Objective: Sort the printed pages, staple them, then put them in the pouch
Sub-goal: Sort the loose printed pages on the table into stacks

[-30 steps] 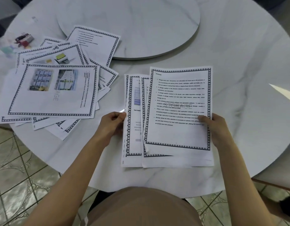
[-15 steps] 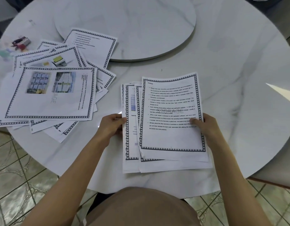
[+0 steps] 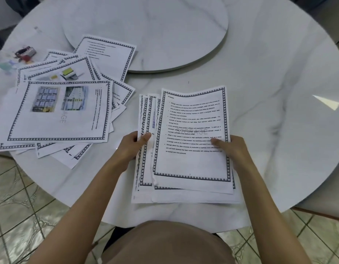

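**Sorted stack pulled nearer, both hands clamped on it**

Drawn closer to the body since the earlier frames: fanned stack of white printed pages with dark patterned borders (image 3: 191, 145), near the table's front edge. Left hand (image 3: 131, 146) pinching the stack's left edge, thumb on top; right hand (image 3: 232, 149) gripping the right edge, thumb across the text. Farther left, loose spread of bordered picture pages (image 3: 58, 111) on the round white marbled table (image 3: 279, 130). Beyond, raised round marbled turntable (image 3: 155, 31); small red-and-black object (image 3: 25, 53), blurred, at far left.
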Tool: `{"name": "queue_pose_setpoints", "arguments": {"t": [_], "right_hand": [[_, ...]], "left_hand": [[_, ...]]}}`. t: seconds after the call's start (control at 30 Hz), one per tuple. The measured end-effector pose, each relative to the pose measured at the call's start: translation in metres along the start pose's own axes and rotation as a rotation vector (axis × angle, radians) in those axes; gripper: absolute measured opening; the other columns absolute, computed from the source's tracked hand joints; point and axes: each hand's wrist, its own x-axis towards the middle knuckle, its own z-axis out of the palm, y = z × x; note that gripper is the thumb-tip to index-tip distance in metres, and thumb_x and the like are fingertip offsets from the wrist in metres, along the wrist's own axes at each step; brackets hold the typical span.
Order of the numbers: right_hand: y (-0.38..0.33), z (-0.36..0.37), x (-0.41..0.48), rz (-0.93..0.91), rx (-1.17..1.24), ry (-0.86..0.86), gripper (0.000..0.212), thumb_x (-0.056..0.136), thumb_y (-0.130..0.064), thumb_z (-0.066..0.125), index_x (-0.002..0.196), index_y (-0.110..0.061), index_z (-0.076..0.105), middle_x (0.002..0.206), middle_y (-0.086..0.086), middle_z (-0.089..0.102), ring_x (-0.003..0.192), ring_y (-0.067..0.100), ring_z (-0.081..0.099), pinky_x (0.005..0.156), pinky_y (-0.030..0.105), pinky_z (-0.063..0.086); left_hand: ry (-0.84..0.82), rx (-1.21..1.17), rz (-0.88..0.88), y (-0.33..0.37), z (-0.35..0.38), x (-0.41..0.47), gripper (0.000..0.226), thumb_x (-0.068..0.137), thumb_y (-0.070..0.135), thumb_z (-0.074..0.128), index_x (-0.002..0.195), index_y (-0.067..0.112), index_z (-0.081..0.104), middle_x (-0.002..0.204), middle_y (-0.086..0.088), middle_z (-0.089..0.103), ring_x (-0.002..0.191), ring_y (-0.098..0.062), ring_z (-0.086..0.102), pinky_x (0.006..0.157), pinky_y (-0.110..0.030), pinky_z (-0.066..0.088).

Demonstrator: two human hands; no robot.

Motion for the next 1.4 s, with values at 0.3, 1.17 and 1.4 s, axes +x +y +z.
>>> {"name": "queue_pose_setpoints", "arguments": {"t": [0.3, 1.17, 1.4], "right_hand": [[-0.002, -0.001, -0.005, -0.065, -0.049, 0.072, 0.024, 0.082, -0.015, 0.068, 0.104, -0.006, 0.066, 0.097, 0.007, 0.066, 0.091, 0.025, 0.065, 0.085, 0.034, 0.052], [-0.003, -0.037, 0.004, -0.014, 0.188, -0.040, 0.019, 0.087, -0.009, 0.061, 0.106, -0.012, 0.059, 0.086, -0.003, 0.065, 0.076, 0.013, 0.063, 0.058, 0.023, 0.055], [-0.007, -0.073, 0.020, -0.078, 0.159, 0.078, 0.032, 0.087, -0.004, 0.059, 0.118, -0.003, 0.057, 0.106, 0.011, 0.060, 0.081, 0.021, 0.060, 0.077, 0.034, 0.052]], "left_hand": [[0.003, 0.045, 0.015, -0.004, -0.001, -0.003, 0.026, 0.098, 0.015, 0.038, 0.095, 0.010, 0.064, 0.094, -0.013, 0.067, 0.082, -0.025, 0.060, 0.080, -0.038, 0.052], [0.140, -0.163, 0.015, -0.009, 0.008, -0.001, 0.020, 0.097, 0.021, 0.045, 0.106, 0.010, 0.059, 0.094, -0.004, 0.065, 0.084, -0.019, 0.062, 0.087, -0.039, 0.050], [0.192, -0.119, 0.026, -0.009, 0.003, 0.002, 0.015, 0.096, 0.015, 0.047, 0.106, 0.013, 0.058, 0.099, -0.005, 0.065, 0.089, -0.021, 0.061, 0.089, -0.039, 0.050]]}}
